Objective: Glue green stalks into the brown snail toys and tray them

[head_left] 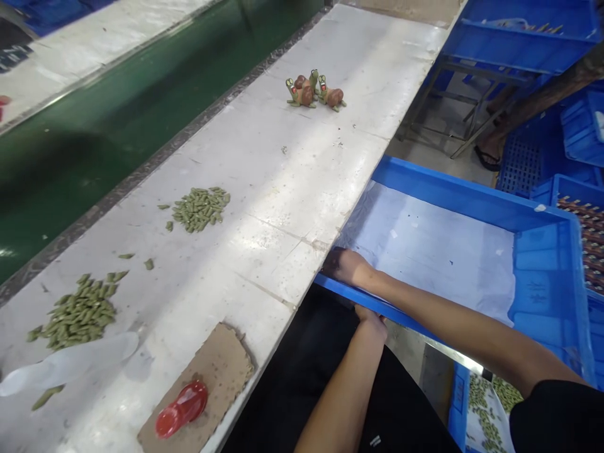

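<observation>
A large shallow blue plastic crate (476, 192) sits beside the table, its left end hidden beneath the table's edge. White paper (443, 242) lines its bottom, with a few small dark specks on it. My right hand (346, 265) reaches into the crate at its near left corner; its fingers are in shadow and partly hidden by the table edge. Below the near wall, my left hand (371, 318) holds the crate from outside, its fingers mostly out of sight under the rim.
On the white table (264, 264) lie two piles of small green pieces (201, 209), three snail figurines (309, 94), a red container (182, 409) on cardboard (226, 358) and a translucent strip (85, 362). More blue crates (523, 47) stand right; a person's sandalled foot (491, 151) shows there.
</observation>
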Demonstrator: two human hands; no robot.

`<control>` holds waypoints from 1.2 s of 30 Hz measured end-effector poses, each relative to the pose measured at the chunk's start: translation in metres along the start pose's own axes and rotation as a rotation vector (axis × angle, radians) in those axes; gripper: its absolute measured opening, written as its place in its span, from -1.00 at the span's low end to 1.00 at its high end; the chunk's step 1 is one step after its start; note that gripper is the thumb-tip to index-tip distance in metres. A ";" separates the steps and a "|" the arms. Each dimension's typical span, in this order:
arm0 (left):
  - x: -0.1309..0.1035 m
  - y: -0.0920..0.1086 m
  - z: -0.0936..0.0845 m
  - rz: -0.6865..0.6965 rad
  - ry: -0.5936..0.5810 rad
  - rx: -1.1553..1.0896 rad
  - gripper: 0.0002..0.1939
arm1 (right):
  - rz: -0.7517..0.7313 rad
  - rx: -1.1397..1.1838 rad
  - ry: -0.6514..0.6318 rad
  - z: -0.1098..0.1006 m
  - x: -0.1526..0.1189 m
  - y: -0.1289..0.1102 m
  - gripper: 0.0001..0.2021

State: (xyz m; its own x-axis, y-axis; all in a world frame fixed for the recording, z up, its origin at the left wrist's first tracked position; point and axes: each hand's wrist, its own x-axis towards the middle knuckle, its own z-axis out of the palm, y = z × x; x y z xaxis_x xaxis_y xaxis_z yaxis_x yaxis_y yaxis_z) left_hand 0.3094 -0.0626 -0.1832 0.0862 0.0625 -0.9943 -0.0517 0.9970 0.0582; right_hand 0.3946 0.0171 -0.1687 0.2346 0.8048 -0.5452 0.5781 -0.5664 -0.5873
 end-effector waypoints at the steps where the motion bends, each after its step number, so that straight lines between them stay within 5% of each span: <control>1: 0.000 0.001 0.000 -0.003 0.014 0.005 -0.55 | -0.012 0.013 0.009 0.001 0.000 0.000 -0.67; 8: -0.009 0.000 -0.003 0.024 -0.022 0.071 -0.52 | -0.084 0.082 0.109 -0.005 -0.007 0.005 -0.71; 12: -0.035 -0.010 -0.028 0.061 -0.148 0.090 -0.54 | -0.117 0.135 0.251 -0.026 -0.030 0.004 -0.73; 18: -0.102 -0.007 -0.101 0.087 -0.477 0.197 -0.65 | -0.208 0.255 0.538 -0.068 -0.099 -0.028 -0.62; 21: -0.141 0.008 -0.158 0.287 -0.542 0.315 -0.72 | -0.216 0.258 0.706 -0.075 -0.121 -0.052 -0.75; 23: -0.167 0.014 -0.204 0.509 -0.480 0.413 -0.77 | -0.333 0.236 0.690 -0.071 -0.126 -0.077 -0.86; 27: -0.205 0.018 -0.290 0.882 -0.212 0.535 -0.92 | -0.613 0.134 0.522 -0.050 -0.095 -0.145 -0.76; 30: -0.217 0.032 -0.338 1.476 0.467 0.550 -0.84 | -0.767 0.009 0.335 -0.032 -0.047 -0.200 -0.69; 34: -0.215 0.076 -0.384 1.754 0.998 0.716 -0.81 | -0.874 -0.128 0.232 -0.008 0.011 -0.263 -0.63; 36: -0.208 0.098 -0.399 1.729 1.254 0.811 -0.66 | -0.923 -0.182 0.186 0.002 0.028 -0.286 -0.61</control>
State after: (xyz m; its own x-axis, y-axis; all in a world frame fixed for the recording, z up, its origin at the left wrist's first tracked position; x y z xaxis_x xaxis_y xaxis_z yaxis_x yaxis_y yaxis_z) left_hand -0.1109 0.0032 -0.0059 -0.0551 0.8654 0.4981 0.9373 -0.1270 0.3245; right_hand 0.2341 0.2015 -0.0178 -0.2626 0.9442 0.1988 0.7062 0.3284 -0.6273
